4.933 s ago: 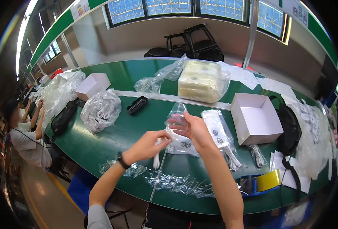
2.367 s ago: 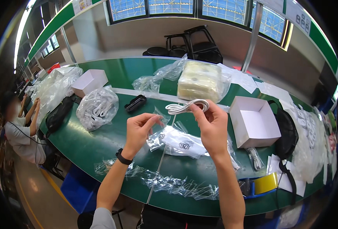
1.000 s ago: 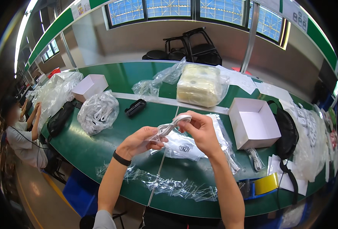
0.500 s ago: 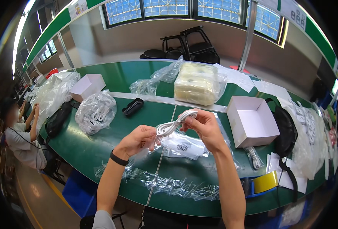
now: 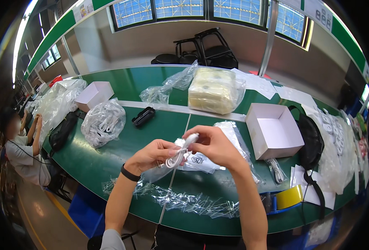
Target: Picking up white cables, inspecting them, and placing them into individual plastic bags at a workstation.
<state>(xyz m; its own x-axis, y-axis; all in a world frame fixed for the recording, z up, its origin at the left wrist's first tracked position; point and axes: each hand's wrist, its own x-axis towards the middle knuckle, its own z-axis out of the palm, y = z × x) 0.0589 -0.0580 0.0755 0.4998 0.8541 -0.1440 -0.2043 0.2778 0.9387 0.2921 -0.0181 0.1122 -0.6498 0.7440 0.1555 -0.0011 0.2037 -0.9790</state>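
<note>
A coiled white cable (image 5: 177, 158) is held between my two hands above the green table. My left hand (image 5: 152, 155) pinches its lower loop, and a clear plastic bag (image 5: 156, 173) hangs just under those fingers; whether they grip the bag too I cannot tell. Around the upper end of the coil my right hand (image 5: 212, 143) closes its fingers. Beneath the hands lie flat clear bags with a dark printed mark (image 5: 197, 160). A strip of loose clear twist ties (image 5: 192, 203) is strewn along the near edge.
An open white box (image 5: 276, 131) stands to the right, with a bagged cable (image 5: 275, 171) and a yellow tape roll (image 5: 289, 198) nearer me. A bag of coiled cables (image 5: 104, 122) and a black case (image 5: 143, 117) lie left. Another person (image 5: 23, 152) sits far left.
The cable has tipped from nearly level to steeply slanted and moved slightly left. My right hand has turned over and come lower and closer to my left.
</note>
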